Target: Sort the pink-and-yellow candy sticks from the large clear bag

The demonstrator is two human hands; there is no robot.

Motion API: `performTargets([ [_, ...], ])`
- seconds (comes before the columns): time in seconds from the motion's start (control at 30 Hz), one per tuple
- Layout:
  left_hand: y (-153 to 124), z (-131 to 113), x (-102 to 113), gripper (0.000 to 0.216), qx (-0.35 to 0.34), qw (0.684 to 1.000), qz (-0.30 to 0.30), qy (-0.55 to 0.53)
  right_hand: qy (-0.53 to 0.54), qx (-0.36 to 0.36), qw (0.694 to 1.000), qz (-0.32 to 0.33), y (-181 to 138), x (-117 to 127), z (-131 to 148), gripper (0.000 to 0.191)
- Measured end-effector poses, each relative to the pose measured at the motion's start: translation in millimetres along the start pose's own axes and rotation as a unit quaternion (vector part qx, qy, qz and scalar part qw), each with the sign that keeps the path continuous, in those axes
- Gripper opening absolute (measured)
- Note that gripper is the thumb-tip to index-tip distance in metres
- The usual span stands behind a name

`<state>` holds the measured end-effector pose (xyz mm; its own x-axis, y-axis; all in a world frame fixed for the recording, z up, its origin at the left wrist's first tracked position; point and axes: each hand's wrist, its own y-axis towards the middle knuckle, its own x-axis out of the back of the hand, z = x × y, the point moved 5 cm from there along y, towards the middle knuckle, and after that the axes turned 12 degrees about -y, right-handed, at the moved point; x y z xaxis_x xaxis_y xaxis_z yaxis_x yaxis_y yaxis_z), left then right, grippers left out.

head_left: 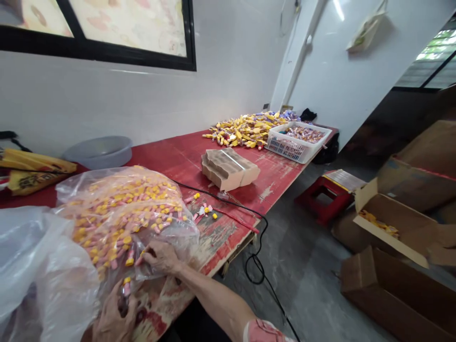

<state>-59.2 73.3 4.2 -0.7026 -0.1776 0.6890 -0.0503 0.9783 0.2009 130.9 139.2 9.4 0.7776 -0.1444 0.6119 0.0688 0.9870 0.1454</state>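
- While we look down at a red table (185,156), our right hand (162,256) rests on the near edge of a clear plastic bag (124,213), fingers curled and pinching the film by a few candies.
- Our left hand (116,316) sits lower, near the table's front edge, fingers bent around a pink and yellow wrapped candy (126,287); how firmly it grips we cannot tell.
- That bag lies on the near left part of the table, bulging and crinkled, packed with small yellow and pink wrapped candies.
- Our right forearm reaches in from the lower right, wrist bent inward toward the bag, a pink patterned sleeve at the elbow.
- A second clear bag (35,266) billows in the lower left corner, partly covering our left arm.
- Just beyond the bag a few loose candies (204,211) lie beside a black cable (249,228).
- Farther along stand a bundle of flat cardboard (228,168), a white basket (297,147) and a heap of yellow wrappers (245,128).
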Motion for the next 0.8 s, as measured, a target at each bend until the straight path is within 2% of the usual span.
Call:
performTargets([
  [0.57, -3.2, 4.1, -3.6, 0.070, -0.060, 0.998, -0.031, 0.011, -0.006, 0.015, 1.000, 0.008, 0.2, -0.1, -0.7, 0.010],
  [0.8, -1.9, 10.4, -3.5, 0.063, -0.089, 0.995, -0.039, 0.001, -0.004, 0.017, 1.000, -0.002, -2.4, 1.2, -0.3, 0.012],
])
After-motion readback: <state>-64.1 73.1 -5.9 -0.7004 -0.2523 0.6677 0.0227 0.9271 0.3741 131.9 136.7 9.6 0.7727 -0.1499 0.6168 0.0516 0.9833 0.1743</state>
